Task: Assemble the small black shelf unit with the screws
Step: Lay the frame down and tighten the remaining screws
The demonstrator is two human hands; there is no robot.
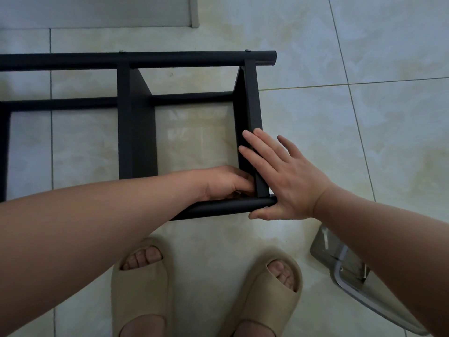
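A pale tiled floor (315,45) fills the view, and on it lies the black shelf unit (136,122), a frame of round tubes and flat crosspieces that runs off the left edge. Its far tube (170,59) carries two small screw heads (247,50) on top, one near the right end and one farther left. The near tube (230,207) lies just ahead of the person's two beige slippers (143,283). The right crosspiece (252,113) joins both tubes at the frame's right end. The right hand (284,176) lies flat and spread wide, fingers resting along this crosspiece and thumb under the end of the near tube. The left hand (226,183) is curled at the inner corner where crosspiece meets near tube; its fingertips are tucked out of sight, so whether it holds anything cannot be told. At the lower right, partly behind the right forearm, a clear plastic bag (340,263) rests on the floor, with small metal pieces showing inside it, too blurred to identify.
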